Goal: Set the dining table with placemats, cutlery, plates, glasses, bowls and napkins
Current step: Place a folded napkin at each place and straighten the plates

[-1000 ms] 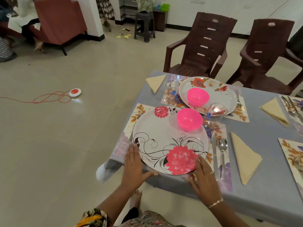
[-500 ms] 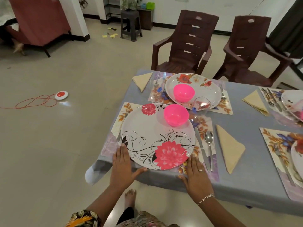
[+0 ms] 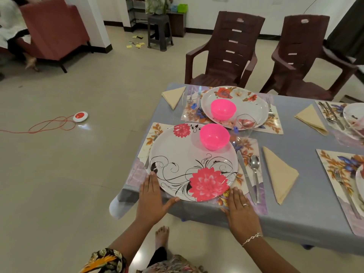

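Observation:
A white plate with a big pink flower [image 3: 183,164] lies on a floral placemat [image 3: 254,146] at the table's near corner, and a pink bowl [image 3: 214,136] stands on its far side. My left hand [image 3: 150,198] rests flat at the plate's near-left rim, thumb under the edge. My right hand [image 3: 239,208] lies flat on the placemat at the plate's near-right rim. Both hands hold nothing. A knife [image 3: 246,176] and spoon [image 3: 255,174] lie right of the plate, then a folded beige napkin [image 3: 279,174]. A fork [image 3: 151,144] shows at the plate's left.
Behind is a second setting: rose plate [image 3: 246,103] with pink bowl [image 3: 223,109], two glasses [image 3: 245,124] [image 3: 190,99] and napkin [image 3: 174,95]. More placemats [image 3: 334,166] lie to the right. Two brown chairs [image 3: 226,54] stand at the far side. A red cable [image 3: 49,126] lies on the floor.
Both hands have slid back slightly toward the table's near edge along the plate's rim. The plate and bowl stay where they were; the camera has shifted.

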The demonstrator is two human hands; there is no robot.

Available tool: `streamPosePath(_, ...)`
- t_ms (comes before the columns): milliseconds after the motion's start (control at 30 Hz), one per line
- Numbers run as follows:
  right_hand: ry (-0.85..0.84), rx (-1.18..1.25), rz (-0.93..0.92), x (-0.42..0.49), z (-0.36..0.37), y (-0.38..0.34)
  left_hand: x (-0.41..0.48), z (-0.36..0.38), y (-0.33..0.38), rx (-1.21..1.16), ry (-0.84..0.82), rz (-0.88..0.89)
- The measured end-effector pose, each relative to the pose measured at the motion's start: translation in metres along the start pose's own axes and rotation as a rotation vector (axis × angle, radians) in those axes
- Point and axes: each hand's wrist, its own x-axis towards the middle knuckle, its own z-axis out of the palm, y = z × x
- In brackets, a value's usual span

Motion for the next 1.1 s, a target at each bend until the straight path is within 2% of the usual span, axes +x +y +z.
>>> streamPosePath(233, -0.087, 0.026, 0.106, -0.002, -0.005, -0.006, -0.004, -0.003, -0.001, 0.036, -0.018, -0.001)
streamPosePath(333, -0.097, 0.126, 0.194, 0.009, -0.019, -0.013, -0.002, -0.001, -0.003, 0.041, -0.014, -0.008)
streamPosePath(400, -0.040, 0.207, 0.227, 0.016, -0.029, -0.021, -0.003, 0.001, -0.004, 0.015, 0.008, 0.001)
streamPosePath(600, 0.043, 0.194, 0.207, 0.018, -0.038, -0.027, 0.000, 0.001, -0.002, 0.001, 0.041, 0.010)
streamPosePath(733, -0.036, 0.162, 0.186, 0.020, -0.041, -0.027, 0.000, -0.001, -0.001, 0.005, 0.036, 0.014)
streamPosePath(1033, -0.014, 0.076, 0.205, 0.024, -0.046, -0.031, 0.011, -0.004, -0.004, 0.047, 0.019, -0.013)
streamPosePath(1100, -0.001, 0.066, 0.197, 0.023, -0.045, -0.032, 0.012, -0.008, -0.005, 0.047, 0.057, 0.008)
